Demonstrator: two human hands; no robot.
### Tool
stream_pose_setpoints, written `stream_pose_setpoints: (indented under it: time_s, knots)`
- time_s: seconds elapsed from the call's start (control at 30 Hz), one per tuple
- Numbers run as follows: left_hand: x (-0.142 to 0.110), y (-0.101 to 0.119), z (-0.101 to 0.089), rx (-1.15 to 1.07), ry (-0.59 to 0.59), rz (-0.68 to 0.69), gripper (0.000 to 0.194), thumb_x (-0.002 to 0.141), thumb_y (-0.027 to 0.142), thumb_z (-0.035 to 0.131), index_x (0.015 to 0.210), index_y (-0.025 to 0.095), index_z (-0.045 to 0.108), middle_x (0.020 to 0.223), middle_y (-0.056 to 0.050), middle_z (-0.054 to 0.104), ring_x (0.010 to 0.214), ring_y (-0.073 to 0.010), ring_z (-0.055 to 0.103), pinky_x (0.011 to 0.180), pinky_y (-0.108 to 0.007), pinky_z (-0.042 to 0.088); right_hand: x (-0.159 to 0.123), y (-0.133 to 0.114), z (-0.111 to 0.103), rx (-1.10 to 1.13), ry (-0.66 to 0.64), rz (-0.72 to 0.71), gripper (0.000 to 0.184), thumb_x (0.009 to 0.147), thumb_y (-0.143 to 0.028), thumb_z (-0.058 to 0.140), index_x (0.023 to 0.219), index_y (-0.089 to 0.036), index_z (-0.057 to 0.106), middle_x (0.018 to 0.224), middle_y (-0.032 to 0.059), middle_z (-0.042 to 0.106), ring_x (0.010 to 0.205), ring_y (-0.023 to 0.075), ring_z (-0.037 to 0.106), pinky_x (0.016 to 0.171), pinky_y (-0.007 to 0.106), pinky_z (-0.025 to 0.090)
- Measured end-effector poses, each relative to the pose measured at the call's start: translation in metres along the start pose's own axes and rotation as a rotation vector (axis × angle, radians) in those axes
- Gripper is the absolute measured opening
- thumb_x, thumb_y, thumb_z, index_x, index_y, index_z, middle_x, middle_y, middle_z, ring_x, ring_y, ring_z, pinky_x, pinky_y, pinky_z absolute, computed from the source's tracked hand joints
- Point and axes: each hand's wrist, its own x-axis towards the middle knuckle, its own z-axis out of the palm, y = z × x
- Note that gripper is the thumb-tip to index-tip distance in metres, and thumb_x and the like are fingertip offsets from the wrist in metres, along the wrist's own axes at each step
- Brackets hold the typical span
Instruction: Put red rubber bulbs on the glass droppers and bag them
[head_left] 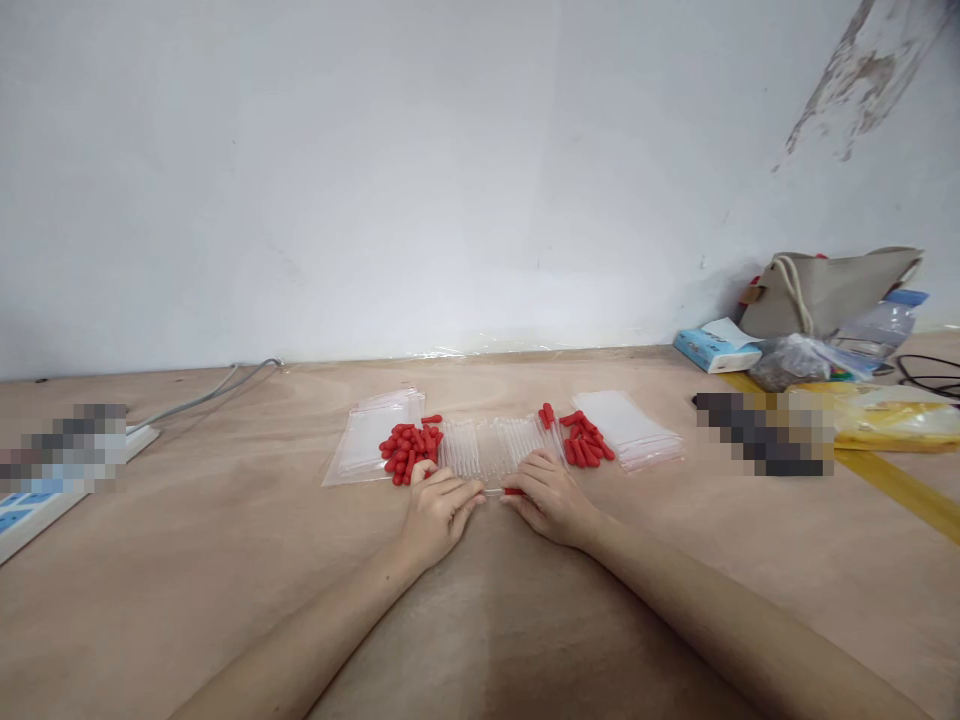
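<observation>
Between my hands lies a thin clear tube (493,491), low over the table. My left hand (444,508) is closed, its thumb and fingers pinching the tube's left end. My right hand (551,500) is closed around a red rubber bulb (513,491) at the right end. How deep the tube sits in the bulb is hidden by the fingers. Just beyond the hands lie two rows of clear glass dropper tubes, a left row (459,447) and a right row (516,440). Red rubber bulbs are heaped beside them, in a left pile (409,450) and a right pile (585,440).
Clear plastic bags lie in a left stack (360,435) and a right stack (626,425). A power strip (139,445) with a grey cable (217,392) is far left. At right are a tissue pack (716,347), a grey bag (840,290) and a yellow plastic package (885,418). A wall stands behind.
</observation>
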Motion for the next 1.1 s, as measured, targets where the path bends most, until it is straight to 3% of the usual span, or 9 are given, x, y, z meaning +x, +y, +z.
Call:
stream_pose_setpoints:
  time_s: [0.13, 0.27, 0.37, 0.47, 0.57, 0.63, 0.8, 1.1]
  knots:
    - [0.001, 0.000, -0.001, -0.015, -0.012, -0.029, 0.020, 0.087, 0.027, 0.044, 0.089, 0.021, 0.063, 0.067, 0.000, 0.067, 0.063, -0.0134, 0.049, 0.075, -0.035, 0.027, 0.001, 0.002, -0.004, 0.136, 0.029, 0.113, 0.012, 0.082, -0.026, 0.049, 0.083, -0.017, 0.057, 0.073, 0.0051, 0.060, 0.073, 0.0163, 0.051, 0.069, 0.033, 0.041]
    - [0.003, 0.004, -0.004, -0.017, -0.063, -0.001, 0.022, 0.086, 0.032, 0.046, 0.095, 0.022, 0.062, 0.069, -0.001, 0.066, 0.065, -0.0143, 0.050, 0.077, -0.035, 0.028, 0.003, 0.000, -0.005, 0.484, 0.138, 0.413, 0.017, 0.076, -0.033, 0.057, 0.083, -0.018, 0.055, 0.076, 0.0032, 0.059, 0.071, 0.0141, 0.055, 0.066, 0.029, 0.046]
    - [0.005, 0.005, -0.006, -0.030, -0.096, 0.020, 0.032, 0.081, 0.039, 0.052, 0.107, 0.022, 0.056, 0.085, -0.003, 0.066, 0.078, -0.0171, 0.051, 0.080, -0.036, 0.028, 0.005, 0.004, -0.007, 0.676, 0.227, 0.579, 0.021, 0.075, -0.037, 0.057, 0.083, -0.019, 0.051, 0.075, 0.0014, 0.056, 0.070, 0.0127, 0.055, 0.065, 0.027, 0.046]
    - [0.004, 0.005, -0.006, -0.037, -0.073, -0.034, 0.034, 0.081, 0.037, 0.052, 0.110, 0.020, 0.053, 0.096, -0.005, 0.062, 0.088, -0.0192, 0.049, 0.081, -0.036, 0.030, 0.013, 0.025, -0.018, 0.698, 0.358, 0.673, 0.029, 0.077, -0.039, 0.052, 0.097, -0.020, 0.047, 0.075, 0.0001, 0.053, 0.068, 0.0117, 0.054, 0.062, 0.025, 0.045]
    - [0.003, 0.002, -0.003, -0.044, -0.073, -0.053, 0.028, 0.082, 0.030, 0.050, 0.107, 0.020, 0.054, 0.097, -0.005, 0.060, 0.088, -0.0193, 0.049, 0.080, -0.036, 0.032, 0.023, 0.061, -0.039, 0.596, 0.452, 0.782, 0.042, 0.077, -0.042, 0.049, 0.110, -0.019, 0.036, 0.073, -0.0015, 0.053, 0.064, 0.0116, 0.053, 0.056, 0.024, 0.044]
    - [0.003, 0.001, -0.001, -0.049, -0.079, -0.047, 0.025, 0.082, 0.027, 0.049, 0.105, 0.020, 0.055, 0.096, -0.006, 0.059, 0.088, -0.0194, 0.049, 0.080, -0.037, 0.032, 0.029, 0.084, -0.050, 0.436, 0.384, 0.839, 0.039, 0.077, -0.041, 0.047, 0.106, -0.017, 0.040, 0.068, -0.0016, 0.053, 0.063, 0.0122, 0.054, 0.055, 0.023, 0.042]
    - [0.003, 0.001, 0.000, -0.060, -0.093, -0.044, 0.023, 0.082, 0.025, 0.048, 0.103, 0.022, 0.057, 0.094, -0.006, 0.059, 0.087, -0.0196, 0.049, 0.079, -0.037, 0.033, 0.039, 0.103, -0.048, -0.075, -0.067, 0.814, 0.027, 0.079, -0.033, 0.045, 0.100, -0.018, 0.055, 0.066, 0.0008, 0.061, 0.062, 0.0126, 0.055, 0.058, 0.023, 0.039]
    - [0.003, 0.001, 0.000, -0.052, -0.110, -0.028, 0.020, 0.081, 0.023, 0.049, 0.098, 0.022, 0.059, 0.092, -0.005, 0.060, 0.085, -0.0186, 0.050, 0.078, -0.036, 0.034, 0.048, 0.088, -0.015, -0.299, -0.208, 0.752, 0.026, 0.077, -0.033, 0.049, 0.097, -0.021, 0.061, 0.094, 0.0076, 0.065, 0.087, 0.0226, 0.057, 0.080, 0.037, 0.031]
